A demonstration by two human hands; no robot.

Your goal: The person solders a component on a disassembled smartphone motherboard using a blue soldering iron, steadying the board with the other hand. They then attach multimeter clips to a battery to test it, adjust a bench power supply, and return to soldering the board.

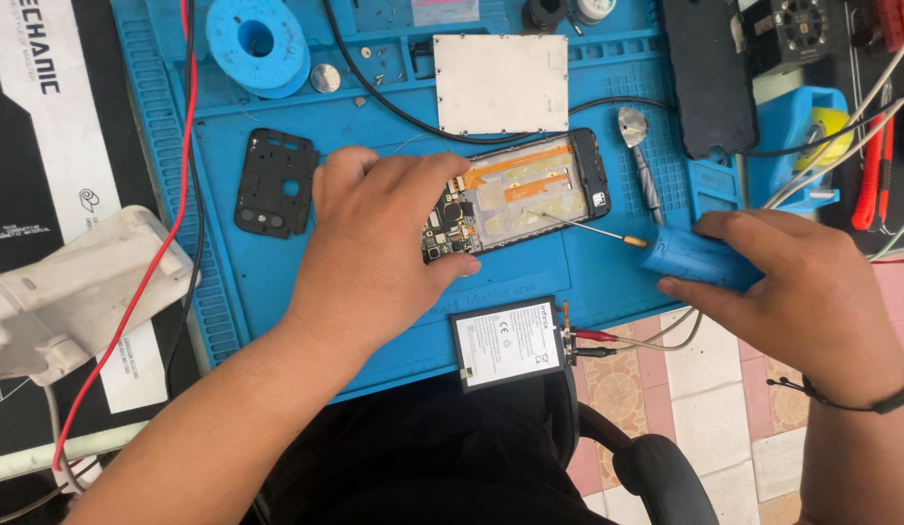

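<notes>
An opened phone (530,190) lies face down on the blue work mat (374,136), its circuit board and orange flex cables showing. My left hand (379,253) rests on its left end, pressing it down. My right hand (792,292) grips a blue-handled soldering iron (690,256); the thin metal tip (568,224) touches the phone's middle. A flat black-and-white battery (507,342) lies at the mat's near edge with red and black clips (593,340) on its terminals.
A black plastic cover (275,182) sits left of the phone, a metal plate (500,83) behind it, a blue solder spool (257,41) at the back left. A metal pry tool (638,156) and black back cover (709,73) lie right. Red and black wires cross the mat.
</notes>
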